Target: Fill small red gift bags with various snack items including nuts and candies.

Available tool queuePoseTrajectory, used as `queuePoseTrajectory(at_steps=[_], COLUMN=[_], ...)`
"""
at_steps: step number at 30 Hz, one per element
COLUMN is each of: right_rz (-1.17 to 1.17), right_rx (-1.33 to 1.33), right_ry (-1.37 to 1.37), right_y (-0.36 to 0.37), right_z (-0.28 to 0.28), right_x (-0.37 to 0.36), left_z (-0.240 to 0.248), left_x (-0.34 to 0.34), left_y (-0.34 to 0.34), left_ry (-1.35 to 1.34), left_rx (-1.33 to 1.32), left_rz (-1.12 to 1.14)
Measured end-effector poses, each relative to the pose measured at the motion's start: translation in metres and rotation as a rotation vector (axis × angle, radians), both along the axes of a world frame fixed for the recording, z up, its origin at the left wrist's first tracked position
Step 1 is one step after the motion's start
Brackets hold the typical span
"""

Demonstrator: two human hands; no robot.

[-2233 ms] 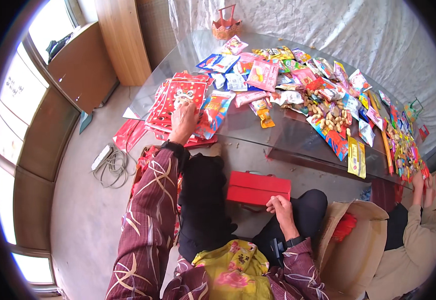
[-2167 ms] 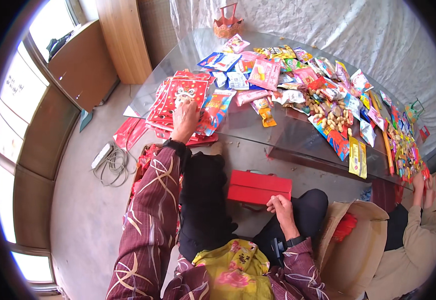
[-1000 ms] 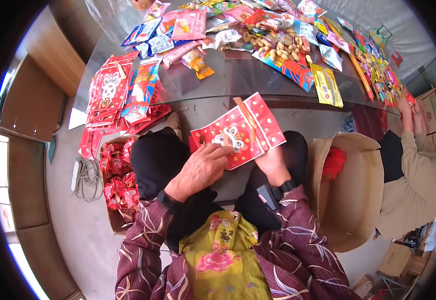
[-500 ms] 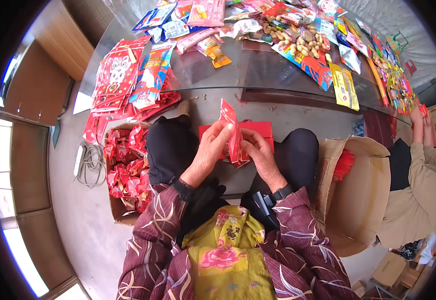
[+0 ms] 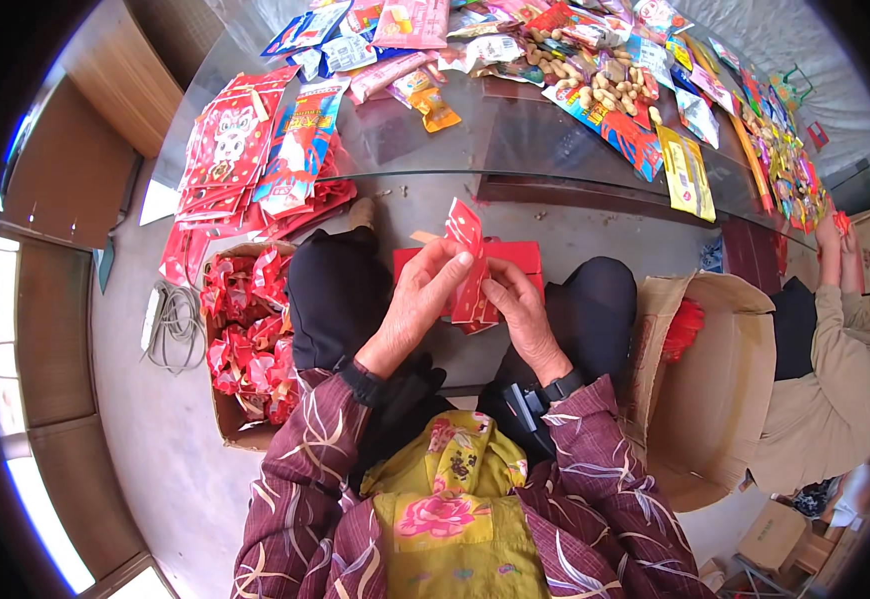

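Observation:
Between my two hands, above my lap, is a red dotted paper bag point(image 5: 466, 285), held upright and seen nearly edge-on. My left hand point(image 5: 428, 298) pinches its left side with thumb and fingers. On the other side my right hand point(image 5: 518, 304) grips the bag's right edge, some fingers hidden behind it. A tan strip point(image 5: 422, 237) sticks out beside my left fingers. Below and behind the hands a red box point(image 5: 517, 257) lies between my knees. Flat red bags of a like print form a stack point(image 5: 225, 150) on the glass table at the left.
The glass table point(image 5: 385, 140) bears snack packets, peanuts point(image 5: 610, 88) and wrapped sweets point(image 5: 790, 170). Left of my leg stands a carton of filled red bags point(image 5: 255, 334), near a coiled cable point(image 5: 172, 324). An open carton point(image 5: 705, 399) is at my right, beside another person point(image 5: 835, 389).
The red bag has turned a little and shows more of its dotted side. A tan strip now shows by my left fingers. Both hands keep their hold.

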State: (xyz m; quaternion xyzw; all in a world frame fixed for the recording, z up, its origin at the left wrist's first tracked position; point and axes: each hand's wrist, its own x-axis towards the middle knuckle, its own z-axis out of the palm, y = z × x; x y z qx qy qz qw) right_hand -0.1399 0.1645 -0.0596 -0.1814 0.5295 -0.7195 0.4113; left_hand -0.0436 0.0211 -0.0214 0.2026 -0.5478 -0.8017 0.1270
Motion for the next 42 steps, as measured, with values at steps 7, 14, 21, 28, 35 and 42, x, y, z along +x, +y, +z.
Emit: queuePoseTrajectory(at_steps=[7, 14, 21, 28, 35, 42], right_rz=[-0.007, 0.008, 0.058, 0.017, -0.19, -0.311], right_rx=[0.028, 0.101, -0.018, -0.082, 0.151, 0.212], right_ry=[0.046, 0.131, 0.139, 0.309, 0.308, 0.457], right_y=[0.0, 0.003, -0.001, -0.005, 0.015, 0.03], right_z=[-0.006, -0.008, 0.017, 0.034, 0.019, 0.032], right_x=[0.001, 0.0, 0.009, 0.011, 0.001, 0.011], left_z=[-0.007, 0.003, 0.003, 0.009, 0.011, 0.018], left_x=[0.0, 0.004, 0.002, -0.001, 0.003, 0.012], left_y=[-0.001, 0.004, 0.006, 0.012, 0.008, 0.005], left_ry=[0.08, -0.046, -0.057, 0.216, 0.153, 0.133], left_rx=[-0.312, -0.372, -0.908, -1.179, -1.104, -1.289], left_rz=[-0.072, -0.109, 0.101, 0.126, 0.281, 0.276])
